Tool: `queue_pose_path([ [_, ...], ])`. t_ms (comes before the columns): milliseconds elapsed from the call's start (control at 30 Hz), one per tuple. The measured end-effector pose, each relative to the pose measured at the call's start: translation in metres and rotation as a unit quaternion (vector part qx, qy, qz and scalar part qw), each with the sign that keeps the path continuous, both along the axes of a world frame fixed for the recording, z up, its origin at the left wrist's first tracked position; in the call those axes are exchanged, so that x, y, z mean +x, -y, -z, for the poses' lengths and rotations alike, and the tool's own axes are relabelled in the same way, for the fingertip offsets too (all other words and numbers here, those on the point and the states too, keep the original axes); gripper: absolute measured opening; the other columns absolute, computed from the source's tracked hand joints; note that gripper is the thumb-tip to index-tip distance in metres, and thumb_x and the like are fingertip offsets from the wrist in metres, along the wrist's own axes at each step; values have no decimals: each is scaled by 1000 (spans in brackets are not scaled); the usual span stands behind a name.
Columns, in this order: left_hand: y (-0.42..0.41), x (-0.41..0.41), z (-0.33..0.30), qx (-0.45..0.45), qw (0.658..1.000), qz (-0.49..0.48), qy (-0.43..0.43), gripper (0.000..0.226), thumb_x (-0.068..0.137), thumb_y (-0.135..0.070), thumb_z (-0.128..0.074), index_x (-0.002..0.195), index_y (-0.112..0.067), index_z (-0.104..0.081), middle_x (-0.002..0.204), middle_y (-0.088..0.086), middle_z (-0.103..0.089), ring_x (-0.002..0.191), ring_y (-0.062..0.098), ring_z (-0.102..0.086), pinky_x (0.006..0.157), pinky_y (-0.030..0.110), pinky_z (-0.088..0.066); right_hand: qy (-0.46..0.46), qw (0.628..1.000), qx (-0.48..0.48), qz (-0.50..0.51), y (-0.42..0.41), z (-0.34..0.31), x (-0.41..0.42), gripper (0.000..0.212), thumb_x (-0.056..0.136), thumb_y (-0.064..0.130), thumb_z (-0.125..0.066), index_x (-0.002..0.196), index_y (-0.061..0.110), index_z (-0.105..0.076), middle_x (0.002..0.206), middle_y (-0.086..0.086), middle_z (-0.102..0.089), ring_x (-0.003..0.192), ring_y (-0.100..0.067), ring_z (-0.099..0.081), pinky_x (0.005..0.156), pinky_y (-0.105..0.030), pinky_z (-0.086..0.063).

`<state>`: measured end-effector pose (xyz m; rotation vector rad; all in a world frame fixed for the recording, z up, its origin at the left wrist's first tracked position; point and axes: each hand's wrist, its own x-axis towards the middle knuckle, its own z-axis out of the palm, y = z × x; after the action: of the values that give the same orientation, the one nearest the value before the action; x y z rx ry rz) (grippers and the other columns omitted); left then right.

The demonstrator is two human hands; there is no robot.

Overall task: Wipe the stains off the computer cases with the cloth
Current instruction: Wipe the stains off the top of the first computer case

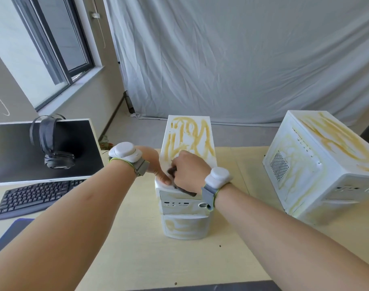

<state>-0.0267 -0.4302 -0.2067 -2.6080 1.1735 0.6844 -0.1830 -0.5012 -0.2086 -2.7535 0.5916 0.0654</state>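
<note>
A narrow white computer case (187, 211) stands upright in the middle of the table, its top and front smeared with yellow-brown stains. My right hand (189, 171) grips a dark cloth (184, 191) bunched against the case's near top edge. My left hand (156, 164) rests on the top left edge of the same case, with the thumb on the near corner. A second, wider white case (318, 166) with similar stains lies to the right, untouched.
A monitor (42, 152) with headphones (51, 143) hung over it stands at the left, a black keyboard (36, 196) in front of it. A blue mat (13, 234) lies at the near left. A grey sheet hangs behind the table.
</note>
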Motion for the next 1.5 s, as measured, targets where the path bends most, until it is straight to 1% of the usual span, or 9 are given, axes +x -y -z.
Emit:
queue_pose_path([
  [167,3,-7,-3,22,1000,4,-3,84,57,-72,-85,118,-15,-69,107,1,-74,102,25,-67,94,34,-50,-48,991,28,125,63,-7,-38,11,59,-2,-62,56,6,-69,60,-9,-68,47,-30,-66,43,-28,-50],
  [400,8,-13,-4,26,999,-43,14,72,51,-72,-87,79,-13,-57,74,2,-60,67,25,-51,69,28,-43,20,971,101,214,118,34,-58,23,73,5,-56,53,7,-46,51,-7,-48,51,-25,-45,50,-26,-29],
  [533,13,-9,-5,59,995,-78,32,82,28,-76,-89,73,-13,-64,73,0,-70,72,25,-66,85,35,-54,58,965,98,238,137,15,-49,20,84,8,-55,64,8,-50,60,-9,-52,61,-28,-52,56,-30,-38],
  [667,28,-21,-14,86,993,-67,42,80,36,-66,-94,89,-11,-70,80,1,-73,82,27,-71,87,38,-55,147,975,99,135,140,2,-24,18,88,13,-51,76,11,-65,80,-11,-66,80,-32,-63,65,-33,-48],
  [800,38,-33,-16,99,991,-65,62,71,50,-55,-96,94,-10,-64,86,0,-67,81,27,-66,81,36,-53,75,997,27,5,113,14,-23,24,101,14,-38,90,13,-60,86,3,-43,95,-24,-48,74,-30,-32],
  [967,38,-34,-20,120,988,-76,66,84,48,-57,-96,108,-7,-65,102,4,-70,89,30,-69,82,40,-55,118,993,12,19,112,33,-42,22,95,22,-51,87,9,-66,95,-8,-51,89,-29,-52,74,-35,-43],
  [1133,38,-39,-22,115,988,-80,60,73,52,-51,-97,102,-7,-66,92,2,-69,89,29,-69,89,41,-56,125,990,31,65,133,24,-9,20,93,19,-54,77,9,-62,89,-13,-62,86,-30,-54,69,-33,-40],
  [1300,31,-44,-24,102,989,-91,54,72,58,-49,-95,107,-6,-64,107,6,-72,101,31,-68,95,43,-54,74,997,12,36,115,15,-13,28,88,13,-53,62,9,-45,79,-9,-46,71,-27,-48,59,-30,-34],
  [1500,20,-39,-29,53,992,-105,34,73,58,-48,-95,106,-10,-56,95,1,-65,94,28,-63,89,35,-51,-2,994,68,-82,120,-7,-16,11,69,16,-66,69,7,-73,70,-12,-70,66,-26,-63,55,-31,-49],
])
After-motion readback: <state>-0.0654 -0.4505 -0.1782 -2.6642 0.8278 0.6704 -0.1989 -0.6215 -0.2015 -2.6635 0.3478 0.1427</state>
